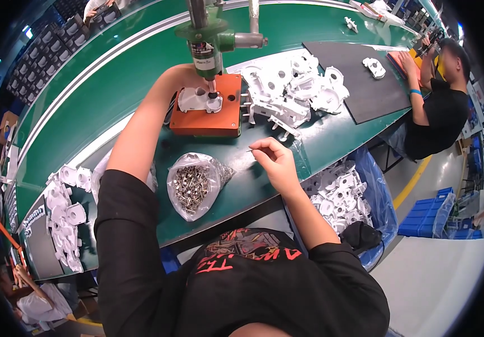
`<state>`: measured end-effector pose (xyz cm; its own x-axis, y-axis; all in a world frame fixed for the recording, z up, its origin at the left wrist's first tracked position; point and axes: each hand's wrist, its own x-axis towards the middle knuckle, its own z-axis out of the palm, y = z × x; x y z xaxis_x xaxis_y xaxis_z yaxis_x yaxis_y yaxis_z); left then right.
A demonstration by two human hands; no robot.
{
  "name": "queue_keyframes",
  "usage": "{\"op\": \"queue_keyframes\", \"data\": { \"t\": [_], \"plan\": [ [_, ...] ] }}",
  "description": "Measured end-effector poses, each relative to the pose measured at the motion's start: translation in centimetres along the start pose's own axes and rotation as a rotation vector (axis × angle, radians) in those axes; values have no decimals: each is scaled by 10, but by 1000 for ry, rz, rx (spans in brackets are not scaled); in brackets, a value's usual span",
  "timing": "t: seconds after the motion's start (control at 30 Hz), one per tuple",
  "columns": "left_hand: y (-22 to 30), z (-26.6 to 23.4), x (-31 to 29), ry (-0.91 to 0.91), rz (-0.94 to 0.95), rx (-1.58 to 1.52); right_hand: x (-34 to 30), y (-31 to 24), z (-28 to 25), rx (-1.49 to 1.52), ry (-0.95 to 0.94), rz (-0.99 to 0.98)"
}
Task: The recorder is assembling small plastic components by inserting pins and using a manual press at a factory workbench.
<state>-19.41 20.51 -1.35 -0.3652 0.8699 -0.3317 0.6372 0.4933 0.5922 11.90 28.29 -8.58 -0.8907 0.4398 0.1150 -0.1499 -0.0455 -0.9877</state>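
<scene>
My left hand [185,77] reaches behind the green press head [207,53], which hides its fingers. Below the press, a white plastic part [192,100] lies on an orange fixture block [208,123], and the press tip is down at the part's right end. My right hand [275,160] is closed in a pinch on a small metal pin [249,150], over the table in front of the fixture. An open plastic bag [217,178] full of small metal pins [191,188] sits left of that hand.
White plastic parts [292,87] are heaped right of the fixture, beside a black mat [360,92]. More parts [65,213] lie at the left; others fill a blue-lined bin [382,196] below the table edge. A co-worker [438,106] works at the right.
</scene>
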Motion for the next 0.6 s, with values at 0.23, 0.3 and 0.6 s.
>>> {"op": "queue_keyframes", "data": {
  "t": [0.23,0.3,0.6],
  "plan": [
    [3,6,-6,54,58,-165,2,-2,7,-21,-28,2],
    [9,8,-6,63,95,-153,3,-1,9,-15,-37,10],
    [5,15,-23,231,26,-188,3,-5,20,-30,-58,1]
  ]
}}
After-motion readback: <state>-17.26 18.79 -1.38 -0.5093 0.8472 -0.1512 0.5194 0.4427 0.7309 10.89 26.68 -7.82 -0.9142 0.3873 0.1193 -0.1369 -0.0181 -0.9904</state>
